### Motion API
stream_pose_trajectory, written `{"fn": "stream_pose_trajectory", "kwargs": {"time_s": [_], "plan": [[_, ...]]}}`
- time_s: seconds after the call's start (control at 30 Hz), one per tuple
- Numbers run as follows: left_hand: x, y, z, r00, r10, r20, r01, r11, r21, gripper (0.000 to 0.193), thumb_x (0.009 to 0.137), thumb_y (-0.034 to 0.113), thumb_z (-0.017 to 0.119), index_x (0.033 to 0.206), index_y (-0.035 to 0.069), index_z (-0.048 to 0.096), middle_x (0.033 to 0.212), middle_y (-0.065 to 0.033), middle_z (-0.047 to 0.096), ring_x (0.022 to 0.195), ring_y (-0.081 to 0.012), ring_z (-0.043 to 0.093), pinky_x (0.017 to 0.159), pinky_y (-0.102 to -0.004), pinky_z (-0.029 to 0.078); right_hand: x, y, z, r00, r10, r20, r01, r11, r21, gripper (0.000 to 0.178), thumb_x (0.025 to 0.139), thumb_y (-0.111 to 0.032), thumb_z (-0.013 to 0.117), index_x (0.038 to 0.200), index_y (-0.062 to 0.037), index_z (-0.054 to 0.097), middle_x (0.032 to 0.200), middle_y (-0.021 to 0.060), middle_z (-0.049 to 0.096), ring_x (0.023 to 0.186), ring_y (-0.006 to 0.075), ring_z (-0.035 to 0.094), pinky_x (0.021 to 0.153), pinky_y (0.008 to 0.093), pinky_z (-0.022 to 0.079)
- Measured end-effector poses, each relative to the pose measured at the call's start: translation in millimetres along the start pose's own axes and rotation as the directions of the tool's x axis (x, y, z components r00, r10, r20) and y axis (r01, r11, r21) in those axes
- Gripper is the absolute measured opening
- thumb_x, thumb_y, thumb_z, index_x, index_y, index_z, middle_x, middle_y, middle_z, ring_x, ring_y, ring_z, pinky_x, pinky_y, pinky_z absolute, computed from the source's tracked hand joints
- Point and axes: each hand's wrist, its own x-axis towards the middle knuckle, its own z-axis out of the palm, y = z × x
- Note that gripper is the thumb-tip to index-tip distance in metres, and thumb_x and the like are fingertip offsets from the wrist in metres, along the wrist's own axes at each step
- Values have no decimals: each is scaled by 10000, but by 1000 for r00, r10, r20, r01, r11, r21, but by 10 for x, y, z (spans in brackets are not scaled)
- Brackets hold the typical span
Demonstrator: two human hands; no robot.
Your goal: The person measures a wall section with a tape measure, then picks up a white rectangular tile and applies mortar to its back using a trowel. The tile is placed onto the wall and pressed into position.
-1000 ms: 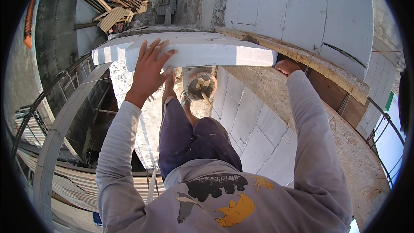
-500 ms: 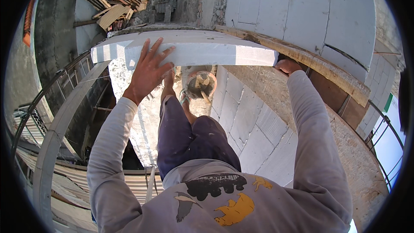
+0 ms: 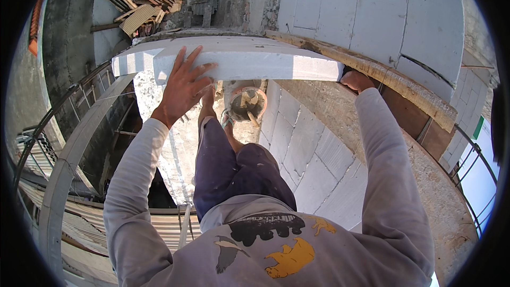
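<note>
A long pale aerated concrete block [image 3: 239, 65] lies across the top of a wall in front of me. My left hand [image 3: 184, 87] rests on the left part of its near face, fingers spread and pointing away. At the block's right end, my right hand [image 3: 356, 81] is closed, with its knuckles beside the block's corner. Whatever its curled fingers hold is hidden. Below the block, between my feet and the block wall, stands a round bucket [image 3: 263, 107] with grey mortar and a wooden-handled tool [image 3: 253, 119] in it.
A wooden plank [image 3: 382, 77] runs along the right, below a tall block wall [image 3: 366, 10]. A concrete beam [image 3: 319, 103] passes under my right arm. Curved metal railing [image 3: 66, 165] borders the drop at left. Scrap timber [image 3: 146, 0] is piled at the far left.
My left forearm has shifted very slightly to the left. Both hands stay at the same places by the block, which shows no clear movement.
</note>
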Motion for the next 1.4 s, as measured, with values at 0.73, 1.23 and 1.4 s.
{"fn": "stream_pose_trajectory", "kwargs": {"time_s": [0.73, 1.23, 1.4], "plan": [[-1, 1, 13, 999, -40, -23, 38, 996, -83, 239, 704, 107, 770, 933, 104, 703, 1248, -64, 650, 1466, -357, 373, 1256, -626, 168, -84, 55, 162, 960, -30, -277, 126, 933, 336, 140, 876, -121, 663, 844, 15, 672, 780, 155, 692, 711, 257, 695, 668, 376, 563], [7, 48, -16, 999, -41, -14, 40, 997, -64, 166, 752, 171, 764, 896, 114, 704, 1275, -49, 636, 1466, -362, 367, 1250, -631, 172, 78, 154, 141, 998, 49, 40, -56, 977, 204, 256, 788, -179, 725, 940, 24, 759, 893, 155, 728, 814, 259, 635, 749, 421, 482], [1, 41, 6, 999, -42, -18, 41, 998, -47, 145, 796, 224, 756, 866, 107, 708, 1274, -34, 647, 1451, -375, 394, 1228, -638, 207, 169, 217, 189, 993, 109, 48, -115, 980, 161, 316, 815, -213, 746, 1031, 16, 765, 1018, 166, 755, 902, 270, 666, 804, 411, 490]]}}
